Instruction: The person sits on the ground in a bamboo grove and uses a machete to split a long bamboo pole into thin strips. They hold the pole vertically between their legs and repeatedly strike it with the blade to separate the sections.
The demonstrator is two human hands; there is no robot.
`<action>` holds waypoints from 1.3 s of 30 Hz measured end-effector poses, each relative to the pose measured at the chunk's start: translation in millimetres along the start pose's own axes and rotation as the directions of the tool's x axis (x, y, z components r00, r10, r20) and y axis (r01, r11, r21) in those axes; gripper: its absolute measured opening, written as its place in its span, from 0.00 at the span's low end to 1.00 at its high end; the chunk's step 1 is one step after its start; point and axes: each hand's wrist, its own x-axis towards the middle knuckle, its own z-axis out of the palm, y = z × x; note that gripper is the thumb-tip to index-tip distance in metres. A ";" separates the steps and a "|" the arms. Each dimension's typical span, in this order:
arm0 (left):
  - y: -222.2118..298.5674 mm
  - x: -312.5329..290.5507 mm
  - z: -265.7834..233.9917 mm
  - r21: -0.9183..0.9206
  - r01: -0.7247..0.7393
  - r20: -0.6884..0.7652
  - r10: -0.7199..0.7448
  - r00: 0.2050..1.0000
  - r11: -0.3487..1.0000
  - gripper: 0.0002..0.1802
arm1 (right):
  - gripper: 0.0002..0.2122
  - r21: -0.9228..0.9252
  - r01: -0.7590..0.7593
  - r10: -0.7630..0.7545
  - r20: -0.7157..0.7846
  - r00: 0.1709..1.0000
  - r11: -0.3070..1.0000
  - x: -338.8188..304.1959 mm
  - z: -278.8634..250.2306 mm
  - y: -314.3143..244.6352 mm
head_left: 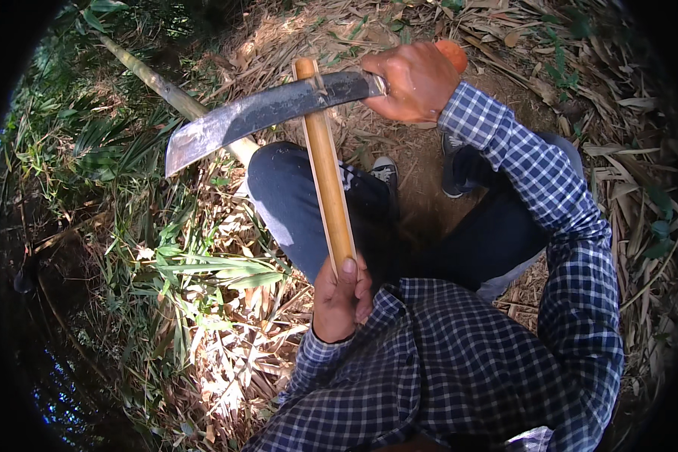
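Observation:
My left hand point(340, 296) is closed around the lower end of a split bamboo strip point(326, 177), its thumb along the hollow yellow inner face. The strip points away from me, over my left thigh. In my right hand point(412, 81) is a machete point(260, 111), gripped by its handle; the orange butt point(452, 56) of that handle shows beyond the fist. The dark, curved blade reaches left across the strip near its far end, with a pale splinter point(319, 83) of bamboo at the crossing. How deep the edge sits in the bamboo cannot be seen.
A long bamboo pole point(154, 81) slants from the upper left to beside my left knee point(279, 169). Dry leaves and husks point(237, 354) litter the ground, and green leafy plants point(128, 151) grow at left. My shoes point(385, 172) rest on bare soil ahead.

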 end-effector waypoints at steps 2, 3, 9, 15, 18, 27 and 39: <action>-3.6 -2.5 -3.9 -0.012 0.006 0.015 -0.005 1.000 1.000 0.16 | 0.11 0.073 0.123 -0.121 -0.030 0.992 0.990 -4.1 5.5 -0.4; -3.0 -2.3 -1.6 -0.022 -0.003 0.006 0.003 1.000 1.000 0.16 | 0.12 0.048 0.149 -0.146 -0.057 0.988 0.988 -3.0 11.5 -0.1; -15.8 -14.3 -18.0 0.007 0.014 -0.015 -0.014 1.000 1.000 0.16 | 0.15 -0.053 -0.345 0.339 -0.103 0.935 0.937 15.3 -4.2 50.2; 9.6 45.0 -40.9 -0.129 -0.105 -0.042 0.100 0.994 0.986 0.16 | 0.15 0.222 -0.135 0.126 0.055 0.991 0.966 -6.4 -8.8 -27.7; 20.8 56.5 -43.7 -0.130 -0.204 -0.089 0.194 0.977 0.970 0.17 | 0.14 0.230 -0.009 -0.044 0.223 0.974 0.973 -20.8 -5.8 -64.3; 12.6 53.4 -59.5 -0.030 -0.135 -0.127 0.130 0.983 0.990 0.14 | 0.15 0.121 0.193 -0.214 0.202 0.956 0.974 -41.1 40.6 -66.6; 2.0 61.8 -51.3 0.087 -0.091 0.096 0.083 0.992 0.992 0.18 | 0.15 -0.048 0.049 -0.041 0.171 0.984 0.998 -73.2 9.4 -56.9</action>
